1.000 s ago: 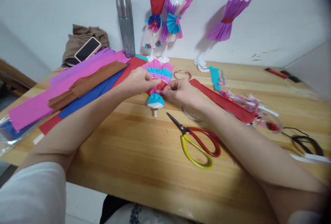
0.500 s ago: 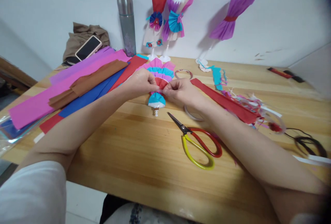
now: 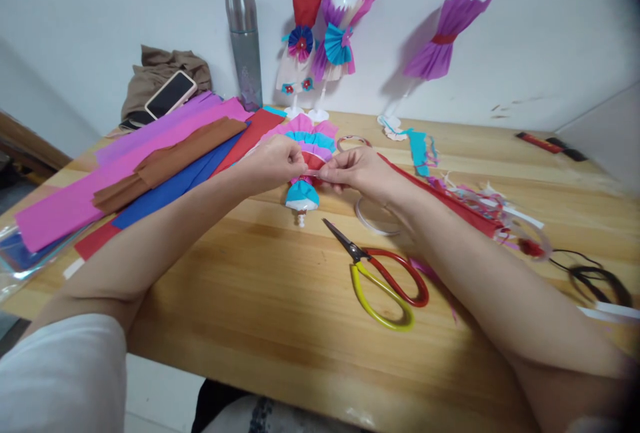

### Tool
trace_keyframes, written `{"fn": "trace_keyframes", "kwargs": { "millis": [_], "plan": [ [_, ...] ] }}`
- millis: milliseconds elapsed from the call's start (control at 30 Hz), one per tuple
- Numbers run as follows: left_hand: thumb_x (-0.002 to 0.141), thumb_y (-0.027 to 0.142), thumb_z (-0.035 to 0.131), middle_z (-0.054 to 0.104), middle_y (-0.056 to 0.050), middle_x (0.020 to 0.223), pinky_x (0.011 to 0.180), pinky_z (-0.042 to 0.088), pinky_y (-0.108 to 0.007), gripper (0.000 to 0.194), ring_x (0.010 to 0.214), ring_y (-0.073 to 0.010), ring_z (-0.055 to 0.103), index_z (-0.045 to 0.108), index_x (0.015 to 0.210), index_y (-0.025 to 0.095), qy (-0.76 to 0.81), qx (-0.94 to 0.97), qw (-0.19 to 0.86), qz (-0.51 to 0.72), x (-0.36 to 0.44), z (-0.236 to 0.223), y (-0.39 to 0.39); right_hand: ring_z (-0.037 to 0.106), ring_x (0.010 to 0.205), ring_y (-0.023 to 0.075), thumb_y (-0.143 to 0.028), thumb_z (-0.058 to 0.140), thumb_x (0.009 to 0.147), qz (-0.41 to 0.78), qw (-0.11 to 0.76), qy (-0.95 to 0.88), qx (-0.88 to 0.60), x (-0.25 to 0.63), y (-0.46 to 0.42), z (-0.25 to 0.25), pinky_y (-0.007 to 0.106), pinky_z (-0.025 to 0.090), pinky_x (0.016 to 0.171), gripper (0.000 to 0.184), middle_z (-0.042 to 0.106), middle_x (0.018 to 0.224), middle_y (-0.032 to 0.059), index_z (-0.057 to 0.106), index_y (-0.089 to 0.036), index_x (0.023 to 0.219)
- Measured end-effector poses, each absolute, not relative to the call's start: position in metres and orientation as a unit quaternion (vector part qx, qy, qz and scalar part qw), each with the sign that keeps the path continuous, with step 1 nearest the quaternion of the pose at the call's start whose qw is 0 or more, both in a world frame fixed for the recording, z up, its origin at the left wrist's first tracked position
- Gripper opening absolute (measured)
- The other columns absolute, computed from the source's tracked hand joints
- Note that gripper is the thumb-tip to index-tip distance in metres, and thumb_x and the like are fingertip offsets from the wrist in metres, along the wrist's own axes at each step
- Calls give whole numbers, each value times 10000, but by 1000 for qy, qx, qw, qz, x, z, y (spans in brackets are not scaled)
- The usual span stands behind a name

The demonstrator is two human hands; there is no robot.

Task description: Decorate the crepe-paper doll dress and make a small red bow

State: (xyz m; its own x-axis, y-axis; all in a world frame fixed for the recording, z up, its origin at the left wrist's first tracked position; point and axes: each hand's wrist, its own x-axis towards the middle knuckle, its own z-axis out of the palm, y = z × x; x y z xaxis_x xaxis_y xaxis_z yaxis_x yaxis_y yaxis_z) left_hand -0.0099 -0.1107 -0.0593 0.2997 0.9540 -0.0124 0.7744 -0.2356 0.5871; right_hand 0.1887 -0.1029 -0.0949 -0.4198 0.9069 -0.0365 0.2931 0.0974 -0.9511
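A miniature dress form (image 3: 303,191) lies on the table with its beaded neck toward me. It wears a crepe-paper dress with a turquoise top, a red waist and a ruffled skirt (image 3: 311,141) in pink, turquoise and purple. Over the waist, a thin pale pink strip (image 3: 313,173) is stretched between my hands. My left hand (image 3: 280,158) is closed with its fingertips at the strip's left end. Thumb and fingers of my right hand (image 3: 353,171) pinch the other end. Scissors (image 3: 373,273) with red and yellow handles lie nearer me, blades slightly apart.
Folded crepe paper (image 3: 145,179) in several colours covers the left side. A phone (image 3: 171,95), a brown cloth (image 3: 165,63) and a flask (image 3: 244,49) stand behind. Dressed miniature forms (image 3: 303,13) lean at the wall. Tape rolls (image 3: 375,219) and paper scraps (image 3: 475,199) lie right.
My right hand has turned and drawn slightly right, and the pale pink strip now shows taut between my fingers. My left hand has curled a little more. The dress form stays put.
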Motion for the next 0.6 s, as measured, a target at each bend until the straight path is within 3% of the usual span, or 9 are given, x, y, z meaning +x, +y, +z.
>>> {"fn": "trace_keyframes", "kwargs": {
  "millis": [167, 267, 433, 600],
  "plan": [
    [807, 147, 595, 469, 16, 560, 630, 290, -317, 265, 634, -127, 435, 559, 545, 173, 549, 785, 217, 187, -4, -48, -123, 560, 583, 137, -441, 891, 746, 538, 287, -654, -448, 192, -102, -89, 319, 436, 561, 321, 711, 704, 68, 712, -211, 610],
    [800, 131, 596, 451, 15, 556, 655, 311, -315, 236, 637, -131, 433, 593, 566, 167, 562, 774, 223, 189, -4, -33, -130, 568, 607, 152, -515, 872, 757, 542, 280, -659, -440, 193, -105, -84, 327, 441, 569, 344, 722, 734, 79, 733, -219, 651],
    [829, 93, 600, 379, 42, 512, 628, 266, -301, 299, 572, -98, 362, 545, 545, 167, 577, 762, 241, 171, -8, -19, -133, 493, 609, 149, -701, 825, 735, 471, 279, -718, -431, 195, -109, -77, 318, 382, 563, 516, 636, 629, 58, 676, -225, 607],
    [805, 63, 620, 384, 49, 485, 602, 224, -302, 286, 539, -83, 320, 536, 551, 164, 552, 771, 283, 147, -8, -24, -130, 442, 575, 122, -688, 821, 750, 453, 254, -749, -412, 201, -104, -77, 310, 333, 555, 546, 547, 580, 20, 621, -213, 568]
  ]
}}
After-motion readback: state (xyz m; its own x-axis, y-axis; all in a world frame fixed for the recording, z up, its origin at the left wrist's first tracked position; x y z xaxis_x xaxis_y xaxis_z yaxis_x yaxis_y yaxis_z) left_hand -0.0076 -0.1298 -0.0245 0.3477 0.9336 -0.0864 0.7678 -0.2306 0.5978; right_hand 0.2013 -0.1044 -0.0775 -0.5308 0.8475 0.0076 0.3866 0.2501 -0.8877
